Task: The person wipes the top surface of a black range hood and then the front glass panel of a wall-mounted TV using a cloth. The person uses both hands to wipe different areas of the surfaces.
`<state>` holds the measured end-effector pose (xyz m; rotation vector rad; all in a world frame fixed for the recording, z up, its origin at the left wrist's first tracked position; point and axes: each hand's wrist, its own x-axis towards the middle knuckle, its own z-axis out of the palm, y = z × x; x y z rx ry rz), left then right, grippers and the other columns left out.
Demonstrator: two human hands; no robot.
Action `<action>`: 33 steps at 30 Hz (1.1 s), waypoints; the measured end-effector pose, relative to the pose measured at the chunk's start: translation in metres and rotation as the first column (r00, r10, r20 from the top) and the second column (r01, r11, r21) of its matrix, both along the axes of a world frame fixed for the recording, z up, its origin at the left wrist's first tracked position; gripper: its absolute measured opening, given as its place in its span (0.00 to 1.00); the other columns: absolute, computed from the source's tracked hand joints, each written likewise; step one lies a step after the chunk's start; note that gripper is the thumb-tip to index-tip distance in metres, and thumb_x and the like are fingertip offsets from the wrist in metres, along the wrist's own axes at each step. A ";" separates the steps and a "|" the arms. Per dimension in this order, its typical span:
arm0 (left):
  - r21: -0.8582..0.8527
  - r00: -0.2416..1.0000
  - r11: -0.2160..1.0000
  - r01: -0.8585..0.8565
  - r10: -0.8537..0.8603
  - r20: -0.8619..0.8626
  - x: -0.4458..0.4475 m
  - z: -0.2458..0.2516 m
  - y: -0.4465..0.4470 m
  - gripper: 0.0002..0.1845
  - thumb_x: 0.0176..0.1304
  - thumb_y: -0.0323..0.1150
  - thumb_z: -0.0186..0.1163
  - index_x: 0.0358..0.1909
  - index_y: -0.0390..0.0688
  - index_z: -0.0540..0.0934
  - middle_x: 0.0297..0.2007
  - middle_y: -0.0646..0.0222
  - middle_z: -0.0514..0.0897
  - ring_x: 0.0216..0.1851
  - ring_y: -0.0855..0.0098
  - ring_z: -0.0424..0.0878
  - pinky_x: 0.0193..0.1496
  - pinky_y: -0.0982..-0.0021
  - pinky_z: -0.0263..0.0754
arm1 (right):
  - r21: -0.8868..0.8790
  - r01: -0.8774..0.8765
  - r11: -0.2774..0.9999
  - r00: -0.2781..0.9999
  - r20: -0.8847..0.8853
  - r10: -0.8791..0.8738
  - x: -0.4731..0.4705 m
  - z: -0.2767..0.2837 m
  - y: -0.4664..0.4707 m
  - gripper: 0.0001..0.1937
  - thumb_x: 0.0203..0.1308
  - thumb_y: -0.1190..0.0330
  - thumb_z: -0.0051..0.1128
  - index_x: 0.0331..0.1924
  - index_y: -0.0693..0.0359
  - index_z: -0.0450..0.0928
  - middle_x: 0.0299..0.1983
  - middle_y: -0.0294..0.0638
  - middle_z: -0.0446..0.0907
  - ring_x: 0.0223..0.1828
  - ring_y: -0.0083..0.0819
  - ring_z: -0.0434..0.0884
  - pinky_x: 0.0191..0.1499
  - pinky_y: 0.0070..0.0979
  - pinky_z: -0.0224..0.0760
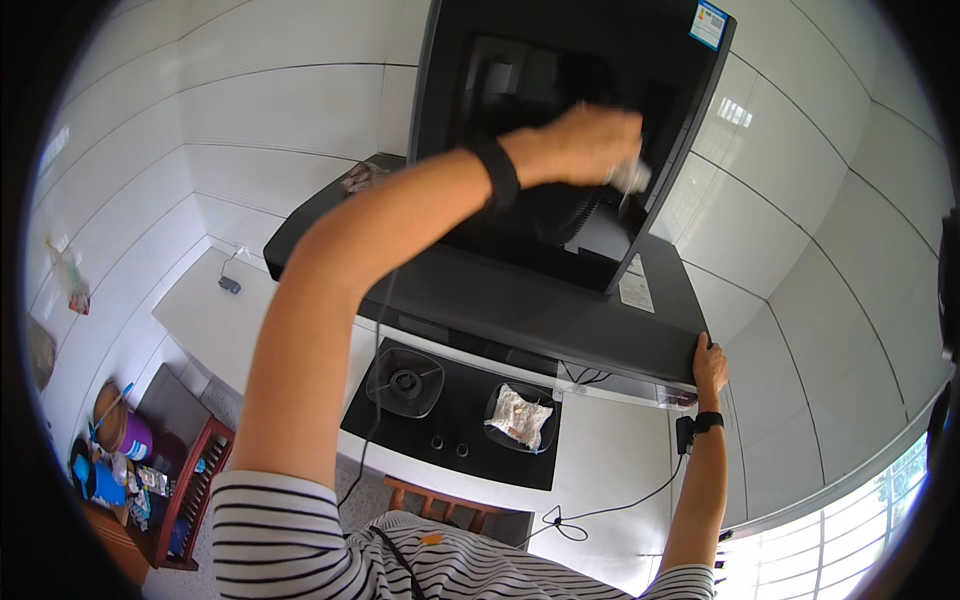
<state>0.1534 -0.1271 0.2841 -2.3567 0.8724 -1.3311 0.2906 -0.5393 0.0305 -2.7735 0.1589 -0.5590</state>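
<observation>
My left hand (589, 144), blurred, is raised in front of the glossy black upright panel (525, 97) of a range hood. It holds a crumpled whitish cloth (631, 176) near the panel's right side. On the right, my right hand (709, 367) grips the front right corner of the hood's dark lower body (540, 315). Beneath the hood is a black two-burner gas hob (450, 450). A white textured cloth (520, 417) with small brownish bits lies over its right burner; the left burner (406, 382) is bare.
Another crumpled cloth (364, 178) lies on the hood's left top. A black cable with a loop (564, 523) crosses the white counter (607, 450). A small black adapter (229, 285) rests at left. Wooden chairs (199, 480) stand below; a barred window (825, 540) is at lower right.
</observation>
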 end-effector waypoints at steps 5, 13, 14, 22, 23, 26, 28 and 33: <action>-0.318 0.849 0.911 0.261 -0.060 0.524 0.007 0.130 0.014 0.09 0.61 0.25 0.63 0.44 0.38 0.80 0.45 0.54 0.76 0.48 0.49 0.79 0.48 0.53 0.79 | -0.022 0.020 1.000 1.000 0.012 -0.020 0.000 -0.002 0.000 0.37 0.73 0.38 0.35 0.51 0.67 0.83 0.48 0.59 0.86 0.53 0.57 0.84 0.56 0.50 0.77; -0.304 0.824 0.890 0.341 -0.127 0.551 0.071 0.121 -0.019 0.13 0.62 0.24 0.64 0.48 0.33 0.78 0.48 0.54 0.77 0.53 0.52 0.79 0.54 0.56 0.77 | 0.005 0.013 1.000 1.000 0.012 -0.013 -0.008 0.003 0.003 0.36 0.74 0.38 0.34 0.50 0.66 0.82 0.47 0.58 0.86 0.53 0.57 0.84 0.56 0.51 0.76; -0.304 0.846 0.902 0.308 -0.113 0.522 0.075 0.112 -0.025 0.13 0.62 0.25 0.65 0.47 0.34 0.79 0.47 0.55 0.76 0.52 0.53 0.79 0.54 0.57 0.78 | 0.011 0.009 1.000 1.000 0.007 -0.009 -0.009 0.004 0.003 0.36 0.74 0.38 0.35 0.50 0.66 0.83 0.47 0.59 0.86 0.53 0.57 0.84 0.56 0.51 0.76; -0.135 0.871 0.934 0.331 -0.248 0.423 0.088 0.026 -0.045 0.12 0.62 0.26 0.64 0.47 0.46 0.87 0.39 0.72 0.79 0.43 0.67 0.82 0.43 0.66 0.81 | 0.033 0.052 0.998 0.998 -0.027 -0.051 -0.007 0.004 0.004 0.37 0.73 0.37 0.35 0.52 0.65 0.83 0.47 0.58 0.86 0.54 0.57 0.84 0.57 0.51 0.75; -0.080 0.859 0.942 0.325 -0.259 0.443 0.087 0.010 -0.045 0.11 0.63 0.28 0.64 0.47 0.47 0.87 0.40 0.73 0.80 0.43 0.69 0.82 0.45 0.68 0.81 | 0.031 0.055 0.998 0.998 -0.027 -0.055 -0.007 0.004 0.004 0.37 0.73 0.37 0.35 0.52 0.65 0.83 0.48 0.58 0.86 0.54 0.57 0.84 0.57 0.51 0.75; -0.067 0.911 0.949 0.308 -0.274 0.309 0.084 -0.038 -0.049 0.11 0.64 0.28 0.63 0.46 0.47 0.87 0.41 0.74 0.80 0.44 0.71 0.81 0.46 0.69 0.81 | 0.039 0.043 0.998 0.999 -0.027 -0.042 -0.006 0.004 0.002 0.37 0.73 0.37 0.35 0.52 0.65 0.82 0.48 0.58 0.86 0.53 0.57 0.84 0.57 0.51 0.75; -0.062 0.936 0.954 0.293 -0.273 0.225 0.080 -0.065 -0.050 0.11 0.64 0.28 0.62 0.46 0.47 0.87 0.40 0.75 0.80 0.43 0.72 0.80 0.45 0.70 0.81 | 0.045 0.041 0.998 0.999 -0.014 -0.040 -0.007 0.003 0.002 0.37 0.73 0.37 0.36 0.51 0.65 0.83 0.47 0.58 0.86 0.53 0.57 0.84 0.56 0.52 0.75; -0.069 0.961 0.959 0.276 -0.276 0.013 0.073 -0.111 -0.051 0.07 0.62 0.24 0.63 0.41 0.43 0.84 0.42 0.73 0.80 0.45 0.70 0.81 0.47 0.68 0.83 | 0.049 0.037 0.998 0.999 -0.009 -0.037 -0.007 0.004 0.003 0.36 0.72 0.37 0.37 0.51 0.65 0.83 0.48 0.59 0.86 0.53 0.58 0.83 0.56 0.53 0.75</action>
